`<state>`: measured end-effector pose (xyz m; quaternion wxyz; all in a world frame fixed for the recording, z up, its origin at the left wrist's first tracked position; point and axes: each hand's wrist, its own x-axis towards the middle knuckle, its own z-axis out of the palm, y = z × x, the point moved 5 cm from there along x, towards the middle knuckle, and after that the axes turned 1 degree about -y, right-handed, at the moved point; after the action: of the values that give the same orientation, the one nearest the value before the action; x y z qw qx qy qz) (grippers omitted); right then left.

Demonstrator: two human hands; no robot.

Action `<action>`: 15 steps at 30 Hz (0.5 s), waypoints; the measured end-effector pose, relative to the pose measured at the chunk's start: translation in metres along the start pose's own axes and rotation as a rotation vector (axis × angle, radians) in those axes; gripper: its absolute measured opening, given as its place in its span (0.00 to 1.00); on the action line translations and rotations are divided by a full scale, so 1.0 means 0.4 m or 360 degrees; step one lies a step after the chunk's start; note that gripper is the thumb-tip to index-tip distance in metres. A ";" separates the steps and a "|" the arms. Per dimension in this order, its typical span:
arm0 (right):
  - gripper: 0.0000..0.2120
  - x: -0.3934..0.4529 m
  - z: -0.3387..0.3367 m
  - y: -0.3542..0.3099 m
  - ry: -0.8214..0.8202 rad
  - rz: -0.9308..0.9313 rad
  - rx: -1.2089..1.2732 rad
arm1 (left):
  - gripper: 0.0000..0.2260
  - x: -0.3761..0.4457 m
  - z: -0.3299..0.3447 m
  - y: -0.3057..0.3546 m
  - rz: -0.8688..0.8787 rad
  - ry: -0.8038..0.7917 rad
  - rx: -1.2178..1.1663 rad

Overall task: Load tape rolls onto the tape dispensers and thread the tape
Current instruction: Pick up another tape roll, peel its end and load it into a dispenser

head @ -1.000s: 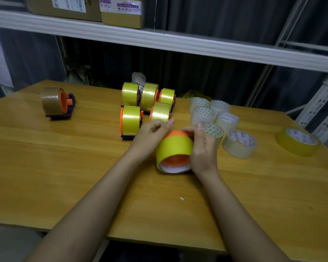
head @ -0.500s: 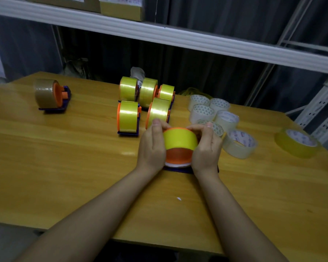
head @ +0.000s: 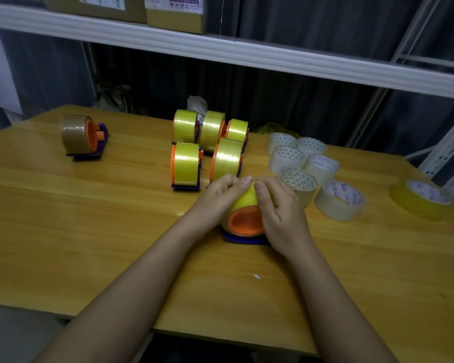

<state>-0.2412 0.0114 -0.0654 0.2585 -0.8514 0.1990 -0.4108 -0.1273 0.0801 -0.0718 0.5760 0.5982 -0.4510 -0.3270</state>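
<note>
Gripping from both sides, the left hand (head: 216,197) and right hand (head: 281,208) are seen curled round a yellow tape roll (head: 244,199) at mid-table, thumbs meeting on top. The roll is seated on an orange hub (head: 245,222) over a dark blue dispenser base (head: 243,239), its open end turned toward the camera. Five loaded dispensers (head: 185,163) are grouped just behind, clear rolls (head: 298,180) crowd the right, and bare wooden table (head: 89,231) is left toward the near edge.
</note>
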 end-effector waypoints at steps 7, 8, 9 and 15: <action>0.08 -0.007 -0.012 -0.022 -0.0040 -0.0032 0.0224 | 0.11 -0.010 -0.017 -0.037 -0.0415 -0.0119 -0.0208; 0.08 -0.006 -0.015 -0.026 0.0000 -0.0047 0.0227 | 0.07 -0.015 -0.012 -0.026 -0.0383 -0.0150 -0.0235; 0.10 -0.004 -0.019 -0.027 0.0053 -0.0054 0.0206 | 0.07 -0.017 -0.011 -0.022 -0.0345 -0.0173 -0.0281; 0.27 -0.012 -0.043 -0.019 0.0228 0.0061 -0.0098 | 0.08 -0.024 -0.011 -0.002 -0.0196 0.0003 -0.0412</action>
<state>-0.2569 0.0152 -0.0544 0.2253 -0.8233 0.2458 -0.4593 -0.1267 0.0907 -0.0732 0.6276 0.5457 -0.3670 -0.4167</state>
